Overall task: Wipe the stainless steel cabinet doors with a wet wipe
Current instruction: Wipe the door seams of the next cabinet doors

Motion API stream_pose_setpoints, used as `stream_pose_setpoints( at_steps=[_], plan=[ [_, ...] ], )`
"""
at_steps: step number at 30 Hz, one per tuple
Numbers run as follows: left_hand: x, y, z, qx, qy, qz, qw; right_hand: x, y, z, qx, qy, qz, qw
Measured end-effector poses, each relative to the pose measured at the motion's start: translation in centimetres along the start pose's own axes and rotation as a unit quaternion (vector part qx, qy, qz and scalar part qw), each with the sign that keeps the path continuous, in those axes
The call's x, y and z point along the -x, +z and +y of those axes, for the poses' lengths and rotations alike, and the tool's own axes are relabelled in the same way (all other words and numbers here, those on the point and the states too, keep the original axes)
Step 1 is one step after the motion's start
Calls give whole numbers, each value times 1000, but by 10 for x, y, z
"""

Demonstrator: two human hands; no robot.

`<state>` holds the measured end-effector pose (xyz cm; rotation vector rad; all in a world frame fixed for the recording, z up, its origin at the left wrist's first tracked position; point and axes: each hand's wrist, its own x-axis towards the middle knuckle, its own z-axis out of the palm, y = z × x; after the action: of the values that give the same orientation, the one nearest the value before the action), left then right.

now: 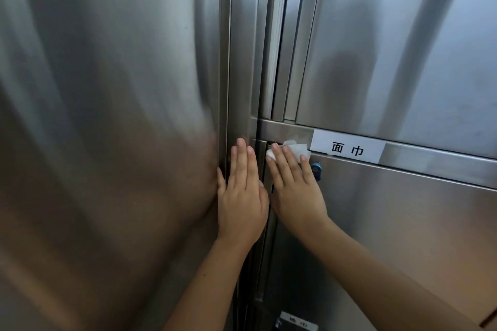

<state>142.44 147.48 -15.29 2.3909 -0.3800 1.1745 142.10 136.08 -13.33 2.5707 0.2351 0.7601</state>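
A: Labels?
B: Two white paper strips: upper label (348,148) reads "面巾", lower label (298,324) illegible.
A: Hands?
B: Your left hand (242,196) lies flat on the steel frame (243,88); your right hand (295,185), fingers straight, presses one white wet wipe (298,149) against the brushed stainless steel cabinet door (403,209) at its top corner.

Bare left hand (242,196) and right hand (297,191), short plain fingernails (241,141).

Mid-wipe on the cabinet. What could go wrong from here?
1. The wet wipe under the right hand sits beside the paper label; a rightward stroke may soak or peel it.
2. The blue lock beside that hand may snag the wipe.
3. The left hand, flat on the cabinet frame, may leave fresh prints.
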Motion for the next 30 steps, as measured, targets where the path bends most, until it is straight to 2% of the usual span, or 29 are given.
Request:
stream_pose_setpoints(
  at_steps=[9, 17, 24, 30],
  plan=[
    [20, 6, -1, 4, -10, -38, 999, 10, 24, -16, -72, 25, -13, 997],
    [25, 1, -7, 26, 0, -56, 998, -8, 13, -10, -120, 58, 28, 991],
    [30, -2, -15, 58, 20, -71, 996, -3, 27, -21, -144, 80, 10, 986],
    [35, 5, -11, 64, 5, -61, 996, -2, 29, -19, -151, 78, 31, 985]
  ],
)
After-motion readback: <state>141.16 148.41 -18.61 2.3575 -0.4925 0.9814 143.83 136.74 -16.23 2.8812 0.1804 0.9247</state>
